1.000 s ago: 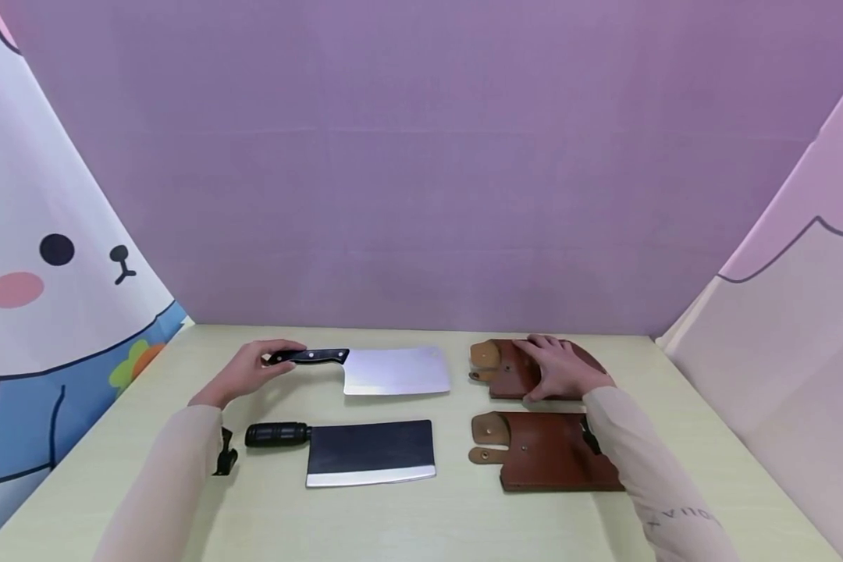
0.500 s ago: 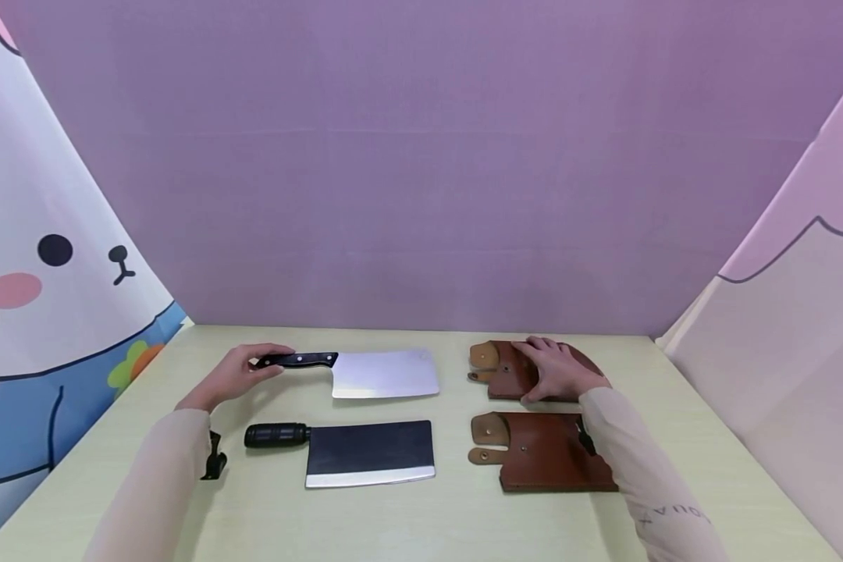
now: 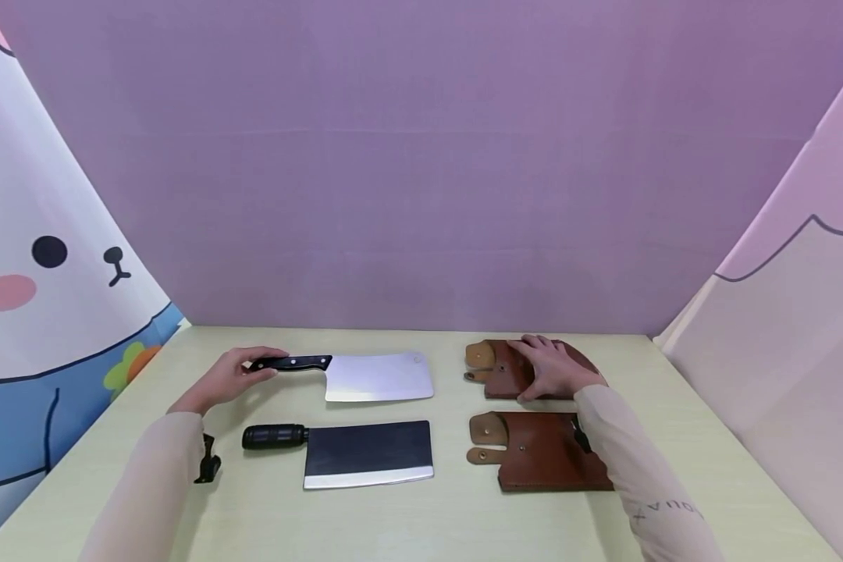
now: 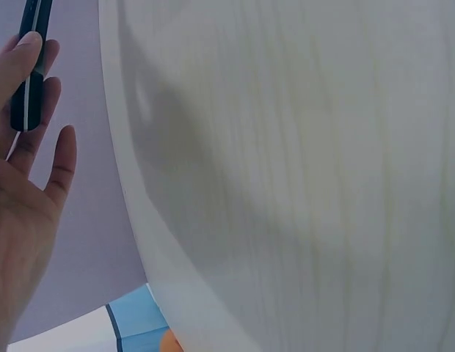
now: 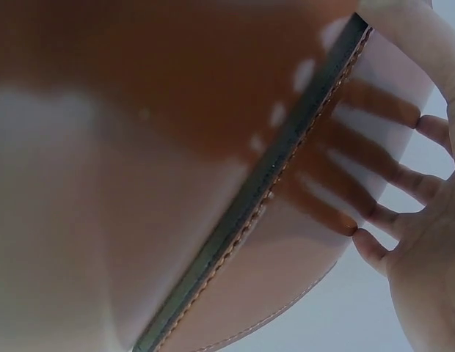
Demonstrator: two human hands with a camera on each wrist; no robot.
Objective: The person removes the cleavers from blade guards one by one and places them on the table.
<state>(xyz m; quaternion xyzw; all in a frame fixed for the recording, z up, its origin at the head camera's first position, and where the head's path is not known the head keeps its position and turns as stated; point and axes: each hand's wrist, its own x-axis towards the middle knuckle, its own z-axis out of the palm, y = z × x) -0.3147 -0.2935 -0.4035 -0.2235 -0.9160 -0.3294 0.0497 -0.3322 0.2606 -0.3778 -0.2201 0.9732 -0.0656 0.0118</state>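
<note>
My left hand (image 3: 226, 377) pinches the black riveted handle of a cleaver (image 3: 379, 378) with a bright silver blade. In the left wrist view, thumb and fingers hold the butt of that handle (image 4: 29, 95). The blade points right toward a brown leather knife sheath (image 3: 500, 381) with a round back. Across this far sheath my right hand (image 3: 553, 368) is spread, the thumb at its near edge and the fingers at its far edge. The right wrist view shows the fingertips touching the sheath's stitched leather (image 5: 286, 257), mirrored in its gloss.
Nearer on the table (image 3: 365, 531) lies a second cleaver (image 3: 368, 453) with a dark blade and ribbed black handle. To its right is a second brown sheath (image 3: 551, 453), partly under my right forearm. A purple backdrop (image 3: 421, 172) rises behind the table.
My left hand has drawn the silver cleaver leftward and slightly nearer, away from the far sheath. The right hand stays at that sheath. The other cleaver and sheath have not moved.
</note>
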